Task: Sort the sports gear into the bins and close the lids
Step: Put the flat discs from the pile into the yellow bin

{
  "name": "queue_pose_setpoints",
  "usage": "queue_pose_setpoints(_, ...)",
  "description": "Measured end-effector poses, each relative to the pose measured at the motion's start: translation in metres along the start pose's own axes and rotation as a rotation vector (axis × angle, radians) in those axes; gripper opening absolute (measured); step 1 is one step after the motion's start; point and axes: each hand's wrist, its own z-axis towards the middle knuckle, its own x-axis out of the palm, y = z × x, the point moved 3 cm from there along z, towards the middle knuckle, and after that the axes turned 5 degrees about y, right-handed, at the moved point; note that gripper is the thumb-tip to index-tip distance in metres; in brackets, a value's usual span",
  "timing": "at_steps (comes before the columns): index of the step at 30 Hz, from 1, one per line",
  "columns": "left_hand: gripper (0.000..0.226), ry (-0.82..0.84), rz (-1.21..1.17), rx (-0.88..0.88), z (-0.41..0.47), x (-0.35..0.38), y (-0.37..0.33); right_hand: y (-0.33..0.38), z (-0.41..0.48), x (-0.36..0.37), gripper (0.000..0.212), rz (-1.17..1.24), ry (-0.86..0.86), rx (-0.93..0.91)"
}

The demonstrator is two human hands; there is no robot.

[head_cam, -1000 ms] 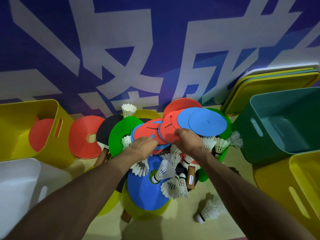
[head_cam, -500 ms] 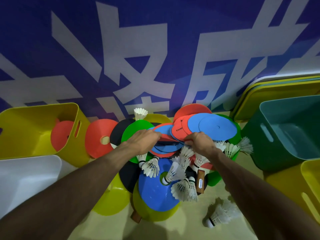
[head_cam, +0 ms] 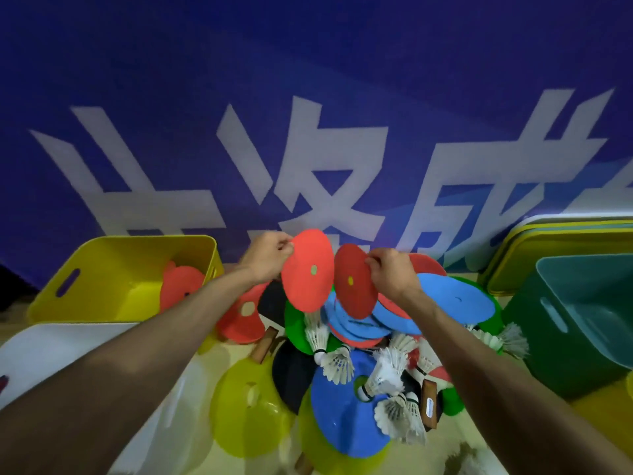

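Note:
My left hand (head_cam: 265, 257) pinches the top edge of an orange-red flat disc (head_cam: 307, 270), lifted above the pile. Beside it my right hand (head_cam: 390, 274) pinches a darker red disc (head_cam: 354, 281), also raised and hanging on edge. Below them lies a heap of blue discs (head_cam: 455, 298), green and yellow discs, white shuttlecocks (head_cam: 337, 363) and black paddles (head_cam: 293, 377) with wooden handles. A yellow bin (head_cam: 113, 265) at the left holds orange-red discs (head_cam: 181, 286).
A white bin (head_cam: 44, 351) is at the near left. A dark green bin (head_cam: 582, 313) stands at the right with stacked lids (head_cam: 548, 241) leaning on the blue wall behind it. An orange cone disc (head_cam: 239, 318) lies beside the yellow bin.
Both hands rose from the pile, each lifting a red disc by its edge; before, they were pressed down among the discs. The view tilted upward.

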Motion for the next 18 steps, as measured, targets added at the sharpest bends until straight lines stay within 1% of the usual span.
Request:
queue_pose_setpoints(3,0.022,-0.020,-0.142,-0.072,-0.004,-0.048,0.022,0.047,0.010,-0.002,0.020,0.053,-0.036,-0.068)
queue_pose_setpoints(5,0.019,-0.032,-0.180,-0.093,-0.010,-0.080,0.041,0.084,0.015,0.001,0.018,0.082,-0.047,-0.125)
queue_pose_setpoints(8,0.015,-0.125,-0.235,-0.127,-0.023,-0.126,0.069,0.136,0.020,0.010,0.019,0.143,-0.070,-0.168)
queue_pose_setpoints(10,0.018,-0.185,-0.280,-0.160,-0.033,-0.154,0.093,0.167,0.025,0.022,0.019,0.212,-0.076,-0.174)
queue_pose_setpoints(12,0.020,-0.241,-0.291,-0.182,-0.043,-0.176,0.114,0.188,0.034,0.038,0.018,0.366,-0.050,-0.132)
queue_pose_setpoints(15,0.020,-0.337,-0.231,-0.190,-0.057,-0.199,0.139,0.216,0.050,0.071,0.014,0.579,-0.015,-0.013)
queue_pose_setpoints(18,0.022,-0.390,-0.152,-0.205,-0.071,-0.212,0.168,0.253,0.050,0.106,0.013,0.698,0.006,0.066)
